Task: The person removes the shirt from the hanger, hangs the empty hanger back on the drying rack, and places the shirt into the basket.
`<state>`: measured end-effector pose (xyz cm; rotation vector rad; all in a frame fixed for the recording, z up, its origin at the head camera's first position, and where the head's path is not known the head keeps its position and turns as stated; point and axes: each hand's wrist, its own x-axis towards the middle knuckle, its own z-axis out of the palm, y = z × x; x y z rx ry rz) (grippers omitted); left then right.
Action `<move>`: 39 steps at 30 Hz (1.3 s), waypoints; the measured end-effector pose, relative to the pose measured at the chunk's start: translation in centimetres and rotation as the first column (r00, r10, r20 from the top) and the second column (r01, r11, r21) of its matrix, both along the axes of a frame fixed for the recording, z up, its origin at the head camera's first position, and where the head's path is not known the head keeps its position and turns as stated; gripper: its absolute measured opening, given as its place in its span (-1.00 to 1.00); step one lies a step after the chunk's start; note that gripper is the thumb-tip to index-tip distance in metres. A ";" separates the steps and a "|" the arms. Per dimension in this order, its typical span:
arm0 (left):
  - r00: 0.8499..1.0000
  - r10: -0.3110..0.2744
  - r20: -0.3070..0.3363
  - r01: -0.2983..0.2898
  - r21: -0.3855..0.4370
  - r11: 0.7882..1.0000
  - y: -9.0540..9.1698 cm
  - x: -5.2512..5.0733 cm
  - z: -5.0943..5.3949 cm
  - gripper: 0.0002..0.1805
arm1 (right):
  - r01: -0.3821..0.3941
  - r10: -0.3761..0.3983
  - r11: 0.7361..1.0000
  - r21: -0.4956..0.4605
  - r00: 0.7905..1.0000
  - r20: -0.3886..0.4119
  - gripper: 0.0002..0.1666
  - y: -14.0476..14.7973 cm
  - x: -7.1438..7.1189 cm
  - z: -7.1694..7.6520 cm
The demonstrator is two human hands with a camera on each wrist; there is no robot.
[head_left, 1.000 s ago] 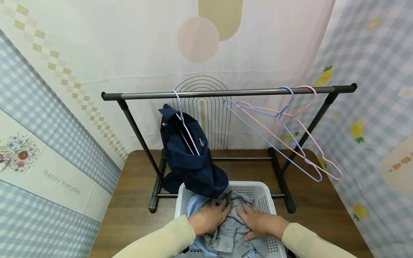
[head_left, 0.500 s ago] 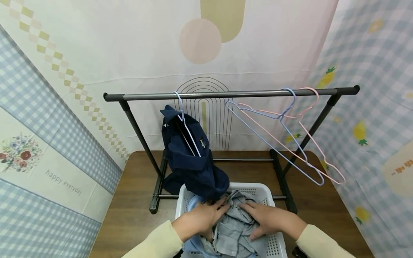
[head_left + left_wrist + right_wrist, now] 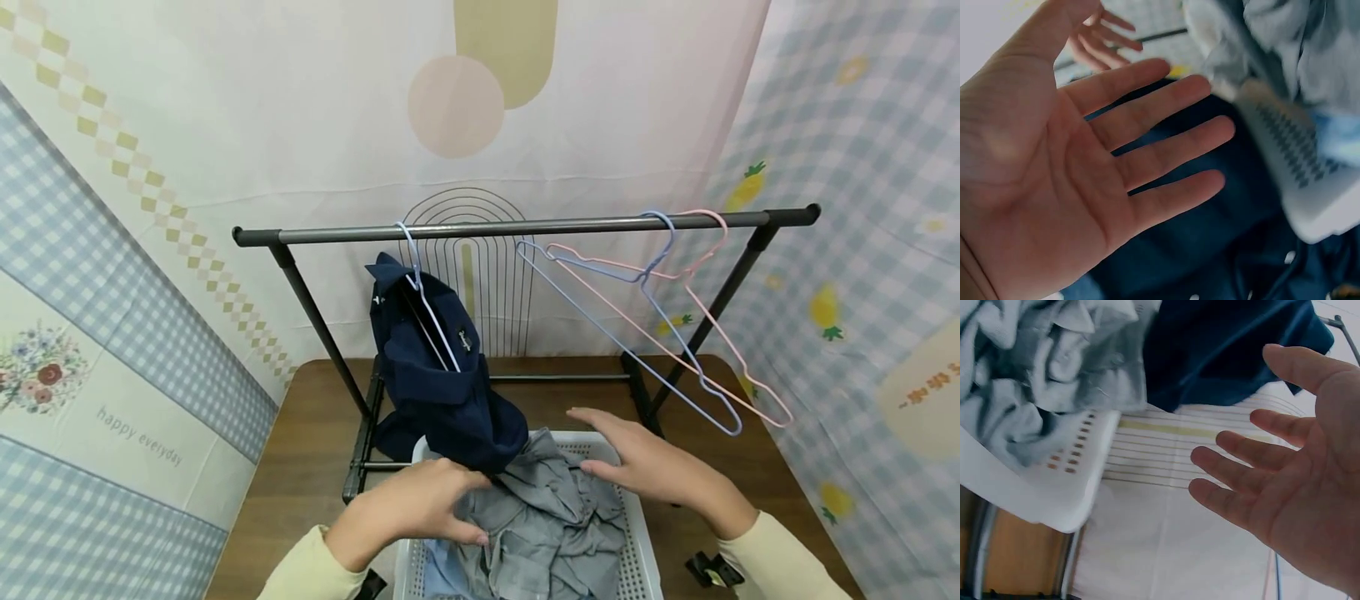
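Though between left grip (image 3: 414,502) and right grip (image 3: 662,468), grey garment (image 3: 557,527) apart.

1. The left hand (image 3: 416,504) is lifting from the grey clothing (image 3: 555,542) and is now hovering toward the left side of the basket (image 3: 642,542).
2. The right hand (image 3: 648,460) is rising off it too, hovering by the right rim.
3. The 2 hands are spreading farther apart.

The basket (image 3: 643,550) is white, one garment (image 3: 536,546) grey, another garment (image 3: 435,387) navy.
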<state>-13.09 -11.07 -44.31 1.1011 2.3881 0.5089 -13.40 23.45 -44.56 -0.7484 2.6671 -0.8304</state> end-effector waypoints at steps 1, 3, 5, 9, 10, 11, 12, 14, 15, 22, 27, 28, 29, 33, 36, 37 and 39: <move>1.000 0.008 -0.005 -0.008 0.019 1.000 -0.6 -0.1 0.3 -0.40 | 0.012 -0.012 1.000 -0.006 1.000 -0.018 -0.10 0.0 0.0 0.3; 0.999 0.040 -0.031 -0.039 0.034 0.999 -1.8 -0.2 0.9 -0.47 | 0.029 -0.030 0.999 -0.023 0.998 -0.058 -0.13 0.0 -0.1 1.0; 0.995 0.076 -0.062 -0.074 0.046 0.996 -3.0 -0.4 1.7 -0.54 | 0.038 -0.042 0.998 -0.042 0.994 -0.097 -0.15 -0.2 -0.2 1.6; 0.968 0.197 -0.154 -0.189 0.065 0.980 -5.2 -0.6 3.7 -0.52 | 0.038 -0.050 0.996 -0.079 0.986 -0.159 -0.18 -0.7 -0.2 2.6; 0.957 0.229 -0.178 -0.219 0.074 0.973 -5.7 -0.6 4.3 -0.51 | 0.041 -0.054 0.996 -0.084 0.984 -0.168 -0.19 -0.9 -0.2 2.9; 0.942 0.263 -0.208 -0.251 0.083 0.964 -6.2 -0.6 4.8 -0.50 | 0.040 -0.055 0.995 -0.090 0.983 -0.176 -0.20 -1.0 -0.2 3.1; 0.926 0.298 -0.231 -0.284 0.092 0.954 -6.7 -0.6 5.3 -0.50 | 0.040 -0.057 0.995 -0.096 0.982 -0.182 -0.21 -1.2 -0.2 3.4; 0.896 0.342 -0.282 -0.322 0.117 0.940 -7.4 -0.7 6.2 -0.55 | 0.043 -0.063 0.993 -0.107 0.980 -0.188 -0.22 -1.4 -0.1 3.8; 0.880 0.363 -0.304 -0.338 0.134 0.932 -7.8 -0.8 6.6 -0.59 | 0.046 -0.067 0.993 -0.112 0.979 -0.195 -0.23 -1.5 -0.1 3.9; 0.693 0.514 -0.505 -0.400 0.323 0.858 -8.8 -2.0 7.7 -0.69 | 0.076 -0.106 0.986 -0.148 0.972 -0.211 -0.26 -2.3 -0.3 4.6; 0.639 0.564 -0.522 -0.379 0.425 0.822 -8.7 -3.6 7.6 -0.46 | 0.090 -0.129 0.980 -0.176 0.967 -0.221 -0.28 -2.7 -0.4 4.6; 0.641 0.569 -0.515 -0.372 0.439 0.818 -8.6 -4.0 7.6 -0.43 | 0.097 -0.136 0.979 -0.178 0.965 -0.224 -0.28 -2.8 -0.4 4.7; 0.644 0.575 -0.504 -0.370 0.452 0.812 -8.5 -4.4 7.6 -0.40 | 0.101 -0.141 0.979 -0.178 0.963 -0.228 -0.28 -2.9 -0.5 4.7; 0.660 0.584 -0.472 -0.339 0.507 0.793 -8.3 -6.2 7.5 -0.34 | 0.102 -0.141 0.977 -0.186 0.967 -0.212 -0.25 -3.5 -1.2 5.3; 0.682 0.585 -0.440 -0.329 0.530 0.782 -8.5 -7.3 7.4 -0.32 | 0.098 -0.131 0.977 -0.189 0.976 -0.174 -0.24 -4.0 -2.0 5.8; 0.688 0.585 -0.429 -0.330 0.533 0.779 -8.6 -7.6 7.4 -0.31 | 0.099 -0.130 0.977 -0.190 0.979 -0.159 -0.23 -4.2 -2.3 6.1; 0.697 0.589 -0.408 -0.336 0.541 0.771 -8.7 -8.3 7.4 -0.30 | 0.103 -0.128 0.977 -0.185 0.983 -0.131 -0.22 -4.8 -2.8 6.5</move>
